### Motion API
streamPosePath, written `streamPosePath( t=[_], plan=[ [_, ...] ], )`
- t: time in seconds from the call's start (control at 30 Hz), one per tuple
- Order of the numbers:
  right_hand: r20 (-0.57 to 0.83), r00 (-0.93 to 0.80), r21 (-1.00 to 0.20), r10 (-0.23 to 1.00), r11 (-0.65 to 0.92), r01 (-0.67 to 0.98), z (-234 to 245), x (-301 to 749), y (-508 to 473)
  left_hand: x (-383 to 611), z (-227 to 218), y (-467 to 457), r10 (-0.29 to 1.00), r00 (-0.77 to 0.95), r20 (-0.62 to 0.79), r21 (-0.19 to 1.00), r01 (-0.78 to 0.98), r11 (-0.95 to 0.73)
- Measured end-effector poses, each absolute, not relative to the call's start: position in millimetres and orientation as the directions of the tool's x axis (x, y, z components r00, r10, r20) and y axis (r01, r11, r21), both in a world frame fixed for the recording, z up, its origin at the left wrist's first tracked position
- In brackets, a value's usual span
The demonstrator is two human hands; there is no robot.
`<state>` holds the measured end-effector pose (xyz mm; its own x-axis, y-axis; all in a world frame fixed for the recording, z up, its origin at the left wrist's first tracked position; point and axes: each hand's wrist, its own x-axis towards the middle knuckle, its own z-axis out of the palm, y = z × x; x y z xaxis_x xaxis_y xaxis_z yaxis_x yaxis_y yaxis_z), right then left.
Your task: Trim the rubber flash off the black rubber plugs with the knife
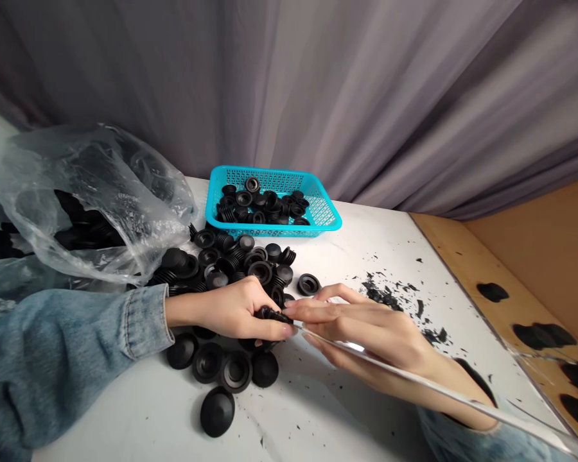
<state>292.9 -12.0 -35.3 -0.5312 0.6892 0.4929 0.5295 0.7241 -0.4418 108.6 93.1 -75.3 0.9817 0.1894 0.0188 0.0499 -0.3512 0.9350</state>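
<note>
My left hand is closed around a black rubber cap, fingers curled over it just above the white table. My right hand meets it from the right, thumb and fingers pinched at the cap's edge. What sits between those fingertips, if anything, is too small to make out. A pile of black rubber caps lies behind and under my left hand. Several more caps rest in front of it, and one lone cap lies nearer to me.
A turquoise plastic basket with several caps stands at the back. A clear plastic bag of caps slumps at the left. Black rubber trimmings litter the table at the right. A clear acrylic sheet edge crosses my right forearm; brown board beyond.
</note>
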Motion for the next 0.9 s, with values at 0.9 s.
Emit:
streamPosePath(
  t=[0.9],
  plan=[
    [0.568,-0.495,-0.427,0.658,0.749,0.506,-41.7,291.6,-11.3,109.0,-74.5,93.6,0.184,0.982,-0.05,0.95,0.104,-0.294]
  ],
)
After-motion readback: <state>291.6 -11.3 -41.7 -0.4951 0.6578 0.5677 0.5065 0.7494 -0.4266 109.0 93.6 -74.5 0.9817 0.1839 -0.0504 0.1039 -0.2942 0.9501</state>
